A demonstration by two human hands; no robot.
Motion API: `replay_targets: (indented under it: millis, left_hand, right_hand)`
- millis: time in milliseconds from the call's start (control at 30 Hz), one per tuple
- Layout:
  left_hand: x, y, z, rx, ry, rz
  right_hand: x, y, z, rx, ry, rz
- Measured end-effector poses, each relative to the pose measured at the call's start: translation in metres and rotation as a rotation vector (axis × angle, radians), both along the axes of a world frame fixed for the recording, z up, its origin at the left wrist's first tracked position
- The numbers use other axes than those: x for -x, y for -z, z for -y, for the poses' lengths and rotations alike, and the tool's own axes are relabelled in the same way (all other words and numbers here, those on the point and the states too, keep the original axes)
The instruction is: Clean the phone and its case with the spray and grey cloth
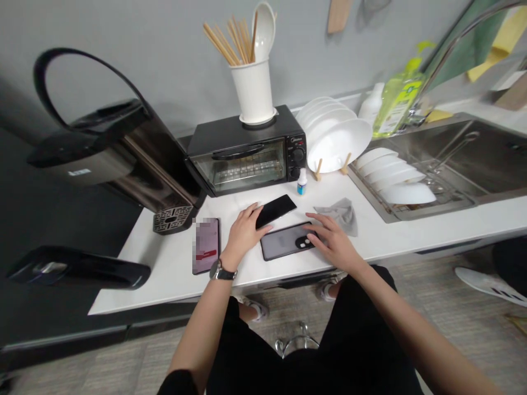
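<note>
Head view: At a white counter [391,235], your two bare hands meet a black phone [279,209] and a grey phone case [282,241] near the centre of the frame. Your left hand [242,233] covers the phone's left end, fingers at its upper edge and thumb stretched along the lower; whether they are clamped on it, you cannot tell from here. The phone's free length runs off toward the upper right from those fingertips. Just below lies the case, its long axis climbing gently the same way; whether a phone sits inside is unclear. Your right hand [336,241] is the nearer to its camera end, fingers spread apart over that right edge, contact uncertain. A crumpled grey cloth [349,216] lies just beyond, right of centre; a small bottle [302,184] stands above the pair.
</note>
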State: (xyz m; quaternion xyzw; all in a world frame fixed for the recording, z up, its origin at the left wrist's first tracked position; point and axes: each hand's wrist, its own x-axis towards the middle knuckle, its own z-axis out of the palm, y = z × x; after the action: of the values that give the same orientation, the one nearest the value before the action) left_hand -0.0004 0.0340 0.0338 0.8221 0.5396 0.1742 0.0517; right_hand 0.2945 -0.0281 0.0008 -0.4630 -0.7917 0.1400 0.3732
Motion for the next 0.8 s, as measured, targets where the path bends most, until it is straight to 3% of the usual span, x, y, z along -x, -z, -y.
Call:
replay_targets:
  millis: [100,200,333,467,600,700,800]
  left_hand:
    - [0.0,-0.003,-0.024,0.044,0.069,-0.058]
    - [-0.001,-0.006,-0.031,0.013,0.102,-0.125]
    - [0.002,-0.017,-0.03,0.007,0.001,-0.14]
    - [0.006,-0.029,-0.015,0.096,-0.047,0.227]
    - [-0.002,-0.032,0.022,0.451,0.049,0.692]
    - [-0.012,-0.029,0.05,0.669,0.08,0.829]
    - [-0.015,-0.021,0.067,0.785,0.093,0.907]
  right_hand:
    - [-0.001,-0.001,0.0,0.021,0.013,-0.027]
    - [-0.002,0.0,-0.001,0.035,0.001,-0.029]
    - [-0.002,0.0,0.002,0.035,0.01,-0.061]
    - [0.0,-0.004,0.006,0.04,0.06,-0.163]
    - [0.011,-0.013,-0.001,0.101,0.17,-0.388]
    - [0.024,-0.017,-0.012,0.299,0.082,-0.619]
    - [0.033,-0.016,-0.016,0.503,0.022,-0.762]
